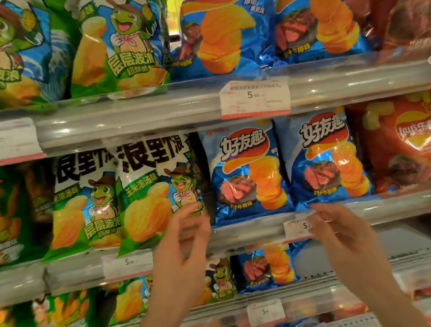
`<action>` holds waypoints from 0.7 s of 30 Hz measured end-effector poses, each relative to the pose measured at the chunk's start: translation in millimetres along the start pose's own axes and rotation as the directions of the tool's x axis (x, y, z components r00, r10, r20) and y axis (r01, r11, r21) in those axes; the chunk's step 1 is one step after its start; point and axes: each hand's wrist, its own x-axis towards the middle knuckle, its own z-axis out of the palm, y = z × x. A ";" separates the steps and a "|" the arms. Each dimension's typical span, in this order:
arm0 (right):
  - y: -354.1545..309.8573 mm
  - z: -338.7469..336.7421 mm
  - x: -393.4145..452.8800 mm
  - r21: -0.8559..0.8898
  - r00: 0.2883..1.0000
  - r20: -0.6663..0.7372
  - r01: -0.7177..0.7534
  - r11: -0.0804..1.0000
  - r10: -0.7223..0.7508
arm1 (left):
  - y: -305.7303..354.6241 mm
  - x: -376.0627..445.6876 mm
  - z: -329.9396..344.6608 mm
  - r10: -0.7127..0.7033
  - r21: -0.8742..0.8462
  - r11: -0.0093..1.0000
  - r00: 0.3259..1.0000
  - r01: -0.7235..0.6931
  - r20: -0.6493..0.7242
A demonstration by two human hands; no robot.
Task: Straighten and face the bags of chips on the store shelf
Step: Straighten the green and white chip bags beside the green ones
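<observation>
Store shelf (249,229) ahead: my left hand (179,256) pinches the green bag (153,194); right hand (338,231) hangs released below the blue bag (323,158). Next, I'd square green upright.

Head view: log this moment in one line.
shelf: middle | left hand: touching green chip bag | right hand: open, below blue chip bag | facing: unfinished
</observation>
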 end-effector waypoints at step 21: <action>-43.5 59.6 -75.3 0.055 0.996 0.092 -0.018 0.998 0.013 | -21.5 -48.6 -103.7 -0.087 -0.079 0.994 0.989 0.078 -0.116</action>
